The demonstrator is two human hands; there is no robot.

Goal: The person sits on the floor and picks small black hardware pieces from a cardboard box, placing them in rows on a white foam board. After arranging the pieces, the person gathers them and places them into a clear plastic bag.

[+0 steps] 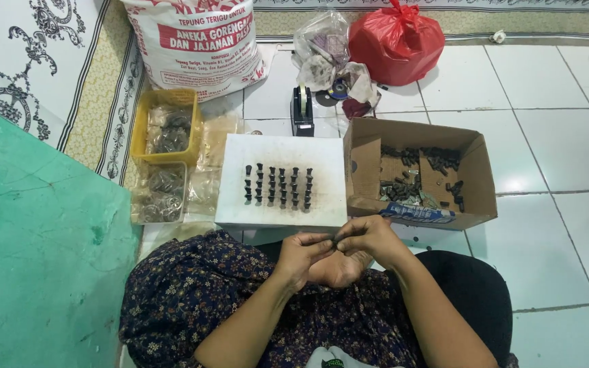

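My left hand (303,253) and my right hand (369,236) meet just below the near edge of a white board (328,153), over my lap. Their fingertips pinch one small dark part (335,238) between them. Several small black pieces (279,185) stand upright in rows on the board. To the right, an open cardboard box (475,178) holds many loose black pieces of the same kind.
A yellow tub (146,123) and a clear tub (138,197) with metal rings sit left of the board. Behind are a black tape dispenser (301,109), a white sack (195,44), a red plastic bag (397,41) and clear bags. A green wall (35,259) is at the left.
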